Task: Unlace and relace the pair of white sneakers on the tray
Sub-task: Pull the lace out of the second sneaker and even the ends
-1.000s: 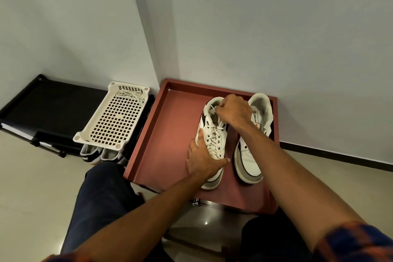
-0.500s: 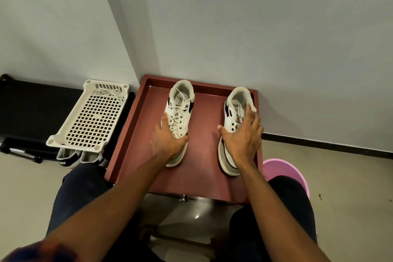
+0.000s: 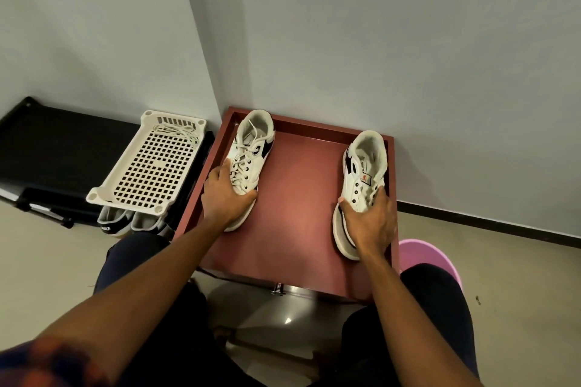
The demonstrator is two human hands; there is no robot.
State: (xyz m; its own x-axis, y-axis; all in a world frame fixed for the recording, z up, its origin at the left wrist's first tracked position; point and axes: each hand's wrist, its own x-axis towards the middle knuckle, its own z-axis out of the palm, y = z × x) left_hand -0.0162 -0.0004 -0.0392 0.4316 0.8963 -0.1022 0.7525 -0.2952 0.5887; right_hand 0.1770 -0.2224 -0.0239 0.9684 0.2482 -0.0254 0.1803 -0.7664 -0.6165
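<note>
Two white sneakers with black side marks stand on a reddish-brown tray (image 3: 292, 198), toes toward me. The left sneaker (image 3: 251, 148) sits by the tray's left wall and carries a white lace through its eyelets. The right sneaker (image 3: 366, 166) sits by the right wall with bare eyelets and no lace showing. My left hand (image 3: 224, 196) grips the toe end of the left sneaker. My right hand (image 3: 371, 220) grips the toe end of the right sneaker, covering its front.
A white perforated basket (image 3: 147, 171) with a loose white lace (image 3: 176, 130) lies left of the tray, over another pair of shoes (image 3: 129, 221). A black rack (image 3: 56, 148) stands behind it. A pink tub (image 3: 430, 256) sits right of my knee. Walls close off the back.
My right hand left the left sneaker's laces and took the right sneaker. Both hands slid the sneakers apart, toward the tray's left and right walls.
</note>
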